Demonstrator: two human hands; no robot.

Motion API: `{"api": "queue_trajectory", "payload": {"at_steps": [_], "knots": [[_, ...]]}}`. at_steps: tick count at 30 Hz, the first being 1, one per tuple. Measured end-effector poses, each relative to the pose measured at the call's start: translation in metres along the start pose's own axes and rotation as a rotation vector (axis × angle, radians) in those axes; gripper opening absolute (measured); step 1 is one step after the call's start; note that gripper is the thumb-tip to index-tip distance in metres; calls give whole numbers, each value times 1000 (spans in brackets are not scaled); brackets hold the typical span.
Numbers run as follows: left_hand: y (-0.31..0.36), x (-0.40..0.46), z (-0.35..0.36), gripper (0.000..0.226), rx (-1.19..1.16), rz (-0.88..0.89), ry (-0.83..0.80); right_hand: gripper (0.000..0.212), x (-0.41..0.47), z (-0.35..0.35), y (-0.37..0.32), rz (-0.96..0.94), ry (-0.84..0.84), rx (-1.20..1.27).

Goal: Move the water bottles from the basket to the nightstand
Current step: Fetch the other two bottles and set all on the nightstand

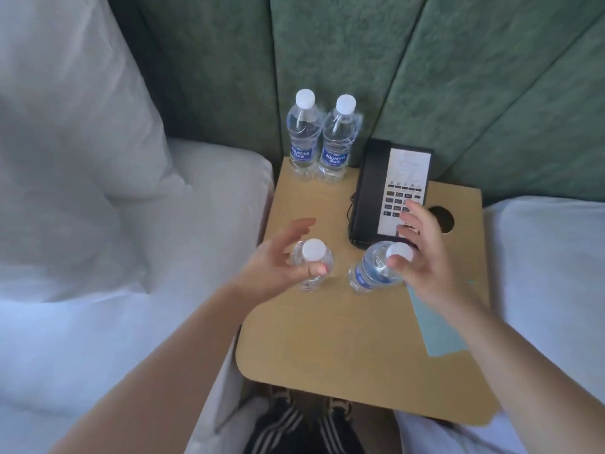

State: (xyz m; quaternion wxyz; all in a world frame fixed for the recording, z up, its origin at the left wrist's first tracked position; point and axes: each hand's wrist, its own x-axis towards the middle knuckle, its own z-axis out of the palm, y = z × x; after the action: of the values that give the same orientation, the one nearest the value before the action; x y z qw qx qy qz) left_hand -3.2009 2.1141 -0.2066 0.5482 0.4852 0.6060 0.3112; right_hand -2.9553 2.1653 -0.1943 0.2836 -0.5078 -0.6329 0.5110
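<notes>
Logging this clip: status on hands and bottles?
Left hand and right hand open, one near bottle each. Two far bottles standing on nightstand. Phone close by right hand.

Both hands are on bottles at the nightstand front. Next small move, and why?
Probably let go and draw both hands back. The left bottle and right bottle already stand on the nightstand, and the left hand and right hand hold them only loosely.

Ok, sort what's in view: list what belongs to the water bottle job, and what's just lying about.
Belongs to the job:
two back bottles, standing side by side
left-hand bottle
right-hand bottle, tilted
nightstand
left hand
right hand

Just lying about:
telephone
pale blue card
pillow
</notes>
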Motion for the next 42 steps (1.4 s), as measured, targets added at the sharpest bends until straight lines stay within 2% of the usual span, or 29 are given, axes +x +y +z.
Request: {"api": "queue_trajectory", "payload": {"at_steps": [2, 4, 7, 11, 15, 18, 22, 30, 35, 42], "knots": [[-10, -3, 14, 86, 81, -3, 56, 100, -12, 7, 9, 23, -30, -68], [-17, -2, 25, 82, 160, 39, 146, 106, -16, 14, 17, 47, 3, -89], [-22, 0, 34, 78, 213, 76, 228, 90, -16, 22, 27, 80, 115, -119], [-22, 3, 39, 70, 261, 103, 257, 71, -18, 31, 38, 79, 199, -161], [-12, 11, 41, 62, 279, 97, 264, 55, -19, 24, 37, 67, 299, -91], [14, 18, 45, 57, 245, 139, 241, 42, -22, -4, 24, 73, 332, -15], [69, 36, 58, 51, 209, 234, 197, 38, -23, -64, -4, -17, 376, 34], [147, 105, 125, 60, 143, 282, 293, 48, 4, -188, -11, -68, 440, -77], [164, 167, 170, 59, 185, 289, 353, 48, 38, -226, 11, -96, 518, -137], [157, 241, 209, 62, 260, 257, 337, 53, 96, -249, 54, -67, 510, -165]]}}
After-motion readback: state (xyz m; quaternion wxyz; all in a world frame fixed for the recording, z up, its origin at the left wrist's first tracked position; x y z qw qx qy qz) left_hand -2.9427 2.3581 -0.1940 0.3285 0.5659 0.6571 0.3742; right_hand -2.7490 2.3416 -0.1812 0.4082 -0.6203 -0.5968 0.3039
